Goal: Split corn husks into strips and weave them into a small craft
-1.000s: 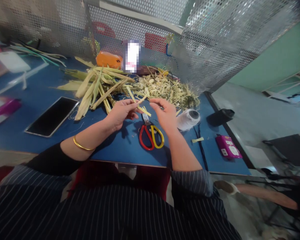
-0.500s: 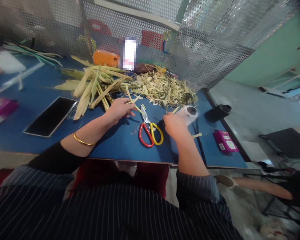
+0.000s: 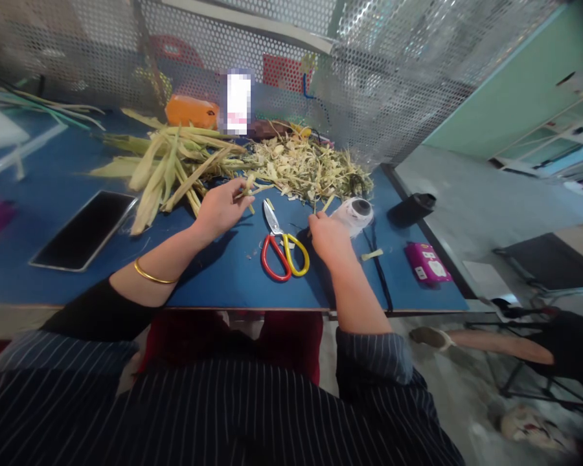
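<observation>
My left hand pinches pale corn husk strips above the table, left of the scissors. Red and yellow handles mark the scissors, which lie on the blue tabletop between my hands, blades pointing away. My right hand is low over the table beside a cone of white thread. Its fingers are closed; what they hold, if anything, I cannot make out. Beyond my left hand lies a bundle of dry corn husks. A heap of shredded husk lies behind the scissors.
A black-screened phone lies at the left. An orange packet rests by the perforated metal screen. Toward the right edge are a black cylinder, a purple tissue pack and a black cord. Another person's leg shows at lower right.
My right hand has moved away from the husk strips, to the right beside the thread cone. My left hand keeps the strips and has shifted slightly left. The view has turned a little.
</observation>
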### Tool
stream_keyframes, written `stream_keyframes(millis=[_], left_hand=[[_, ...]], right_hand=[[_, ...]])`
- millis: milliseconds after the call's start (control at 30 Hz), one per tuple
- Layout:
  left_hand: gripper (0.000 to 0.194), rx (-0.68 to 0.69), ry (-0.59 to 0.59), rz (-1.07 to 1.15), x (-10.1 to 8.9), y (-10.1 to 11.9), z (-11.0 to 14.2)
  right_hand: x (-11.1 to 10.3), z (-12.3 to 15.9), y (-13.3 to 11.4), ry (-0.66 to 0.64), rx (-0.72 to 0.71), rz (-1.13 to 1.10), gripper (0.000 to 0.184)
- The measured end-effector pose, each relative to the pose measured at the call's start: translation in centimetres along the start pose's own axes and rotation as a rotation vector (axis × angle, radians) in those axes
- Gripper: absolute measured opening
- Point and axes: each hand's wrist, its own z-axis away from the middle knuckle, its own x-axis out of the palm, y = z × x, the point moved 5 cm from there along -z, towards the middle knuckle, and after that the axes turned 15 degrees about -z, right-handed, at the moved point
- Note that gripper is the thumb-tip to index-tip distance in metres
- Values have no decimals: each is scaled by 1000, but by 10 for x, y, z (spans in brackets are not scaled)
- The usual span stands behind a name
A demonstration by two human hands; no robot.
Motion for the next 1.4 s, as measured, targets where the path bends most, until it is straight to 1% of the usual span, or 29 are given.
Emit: stream_keyframes(millis=[33, 100, 167, 200, 233, 300, 367, 400, 467, 533, 600, 633, 700, 767, 800, 833, 867, 900, 933, 967, 1000, 1033, 1100, 1167, 1200, 1233, 1300, 1367, 1400], left_hand=[[29, 17, 25, -48, -2, 1, 0], [29, 23, 25, -102, -3, 2, 1], [29, -10, -15, -36, -2, 1, 0], [27, -50, -36, 45, -1, 0, 0], [26, -101, -58, 143, 0, -1, 0], [23, -214, -98, 329, 3, -4, 0], [22, -296, -135, 458, 6, -5, 1], [23, -322, -154, 498, 8, -5, 2], [23, -354, -198, 538, 12, -6, 4], [23, -380, -234, 538, 17, -8, 6], [24, -397, -255, 501, 18, -12, 6], [26, -397, -263, 469, 18, -15, 4], [30, -372, -294, 382, 13, -18, 1], [36, -322, -318, 269, 3, -18, -2], [38, -286, -302, 210, -5, -16, -3], [40, -255, -238, 147, -15, -12, -4], [40, -214, -121, 90, -27, -6, -3], [39, -149, 49, 56, -41, 4, -2], [37, -83, 209, 45, -54, 15, 2], [32, -14, 295, 57, -61, 28, 7], [26, 57, 312, 95, -63, 40, 10], [23, 126, 281, 159, -61, 52, 13], [28, 219, 105, 336, -50, 70, 14], [33, 243, -50, 432, -39, 75, 12], [30, 223, -115, 461, -34, 73, 9], [26, 188, -154, 494, -30, 69, 7], [17, 116, -198, 538, -25, 57, 4], [12, 58, -167, 539, -22, 46, 4], [11, 40, -138, 527, -22, 42, 4]], right_hand=[[-3, 2, 0, 24, -6, -27, 29], [-15, 13, 4, 152, -1, -78, 26], [-26, 31, 16, 277, 58, -109, 24], [-27, 42, 26, 295, 111, -108, 24], [-27, 53, 37, 296, 182, -92, 23], [-19, 73, 62, 246, 310, -34, 26], [-5, 87, 82, 174, 377, 2, 33], [2, 91, 89, 151, 383, 1, 31], [11, 95, 98, 188, 375, -11, 25], [15, 95, 100, 245, 356, -26, 27], [14, 96, 99, 293, 338, -74, 30], [11, 97, 98, 330, 331, -125, 30], [-1, 100, 94, 461, 319, -312, 28], [-18, 103, 89, 642, 297, -623, 23], [-26, 103, 86, 727, 292, -814, 22], [-33, 100, 81, 784, 285, -997, 23], [-41, 94, 75, 824, 262, -1160, 22], [-48, 85, 67, 822, 216, -1322, 20], [-54, 74, 57, 765, 163, -1468, 17], [-60, 61, 46, 683, 117, -1591, 16], [-66, 48, 34, 594, 82, -1674, 17], [-70, 36, 22, 499, 48, -1722, 18], [-76, 13, -1, 331, -13, -1762, 19], [-78, -7, -21, 218, -71, -1763, 20], [-77, -15, -29, 188, -98, -1748, 20], [-76, -21, -34, 192, -123, -1721, 19], [-73, -30, -40, 252, -168, -1634, 18], [-67, -35, -41, 318, -184, -1561, 20], [-62, -36, -40, 326, -174, -1554, 23]])
